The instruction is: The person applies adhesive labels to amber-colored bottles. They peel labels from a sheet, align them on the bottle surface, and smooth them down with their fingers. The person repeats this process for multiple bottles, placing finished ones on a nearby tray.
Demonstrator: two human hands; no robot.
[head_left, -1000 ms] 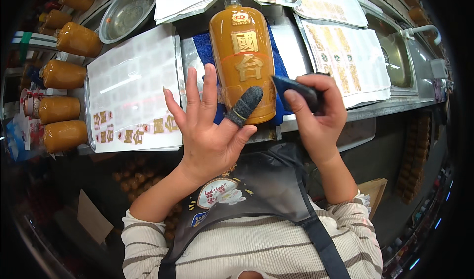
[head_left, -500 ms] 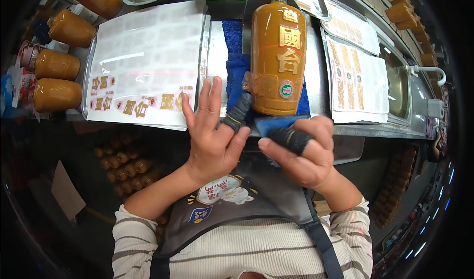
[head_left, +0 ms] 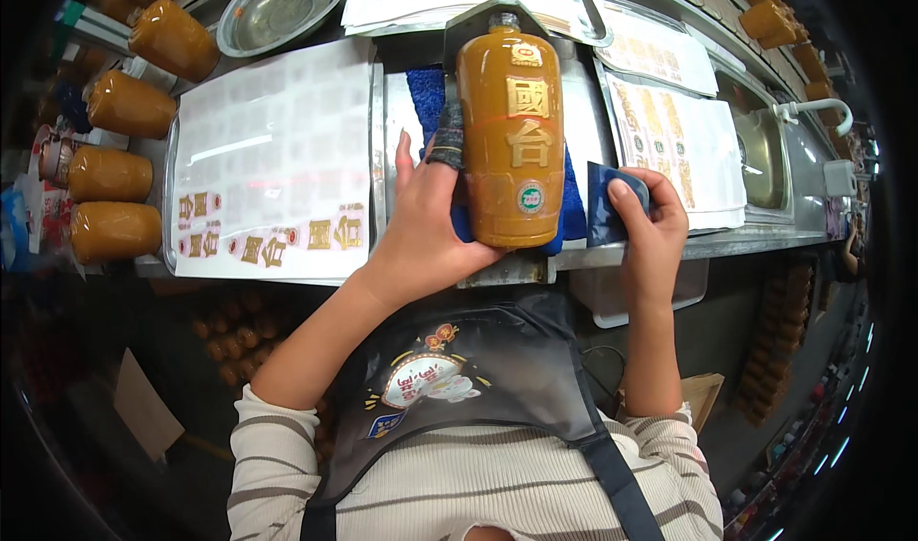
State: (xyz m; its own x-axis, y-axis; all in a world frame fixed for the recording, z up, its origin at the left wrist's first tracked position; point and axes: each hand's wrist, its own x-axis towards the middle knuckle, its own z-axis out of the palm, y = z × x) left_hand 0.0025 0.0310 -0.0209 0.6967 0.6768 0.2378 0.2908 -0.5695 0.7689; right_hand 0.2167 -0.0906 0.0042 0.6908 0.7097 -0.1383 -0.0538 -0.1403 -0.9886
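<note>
Left of me spreads the white decal sheet [head_left: 273, 110]; beside it the amber bottle [head_left: 507, 179] lies on blue cloth [head_left: 424, 91]. My left hand [head_left: 430, 206] curves half-open at its lower left — whether I grip it, I cannot tell. My right hand [head_left: 655, 218] pinches a dark-blue flat piece [head_left: 601, 214], apart from the bottle — thumb on top. Smallest, a green round label [head_left: 531, 197] sits low on the bottle.

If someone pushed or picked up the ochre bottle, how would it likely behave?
The ochre bottle may tend to roll if pushed sideways, since its body looks round. Its bright reflections suggest a smooth, rather slippery surface. The blue cloth showing at both sides might add some grip.
</note>
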